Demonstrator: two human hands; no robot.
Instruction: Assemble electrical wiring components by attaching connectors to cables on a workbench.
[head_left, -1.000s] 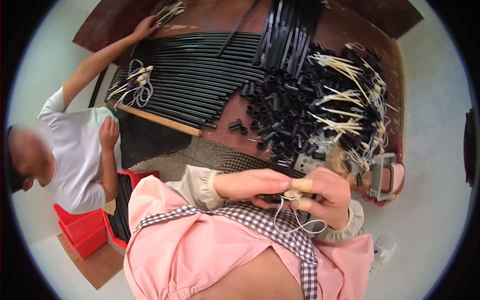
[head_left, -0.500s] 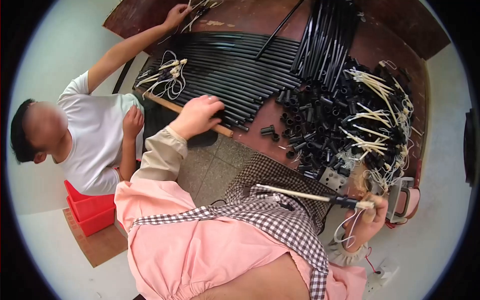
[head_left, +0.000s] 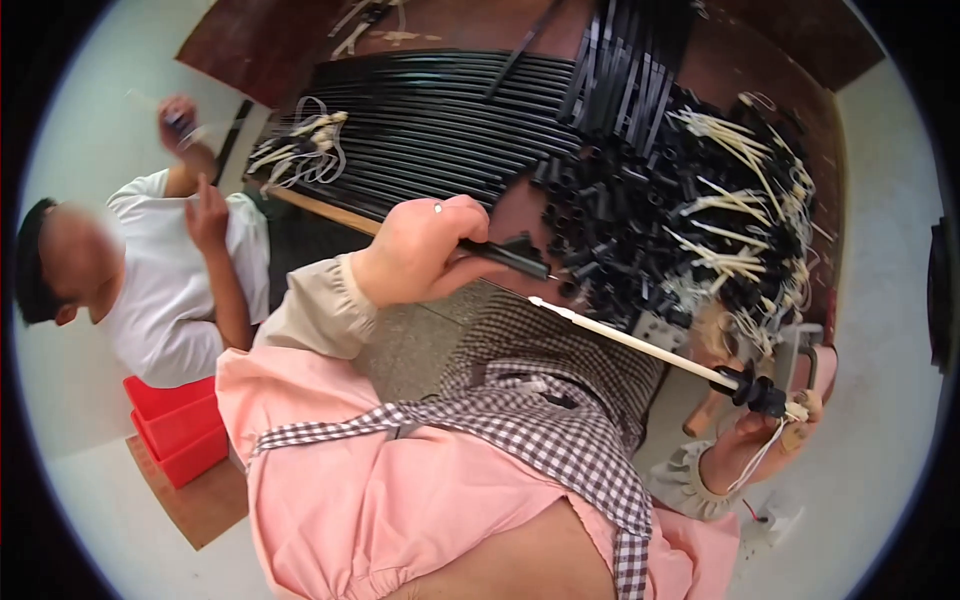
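Observation:
My left hand is closed round a short black tube, held over the near edge of the table with its end pointing right. Lower and to the right, my right hand grips a slim cream-white rod by its black ribbed end piece, from which a white cord hangs down. The rod slants up to the left, and its narrow tip lies below the tube, apart from it. My right fingers are partly hidden behind the end piece.
Long black tubes cover the table's left side, with short black tubes heaped to the right beside cream rods with cords. A wooden handle juts over the edge. A co-worker sits left, near red bins.
My left hand has moved right and taken hold of a black tube. My right hand has shifted slightly right with the rod. The co-worker's outstretched arm has drawn back from the table.

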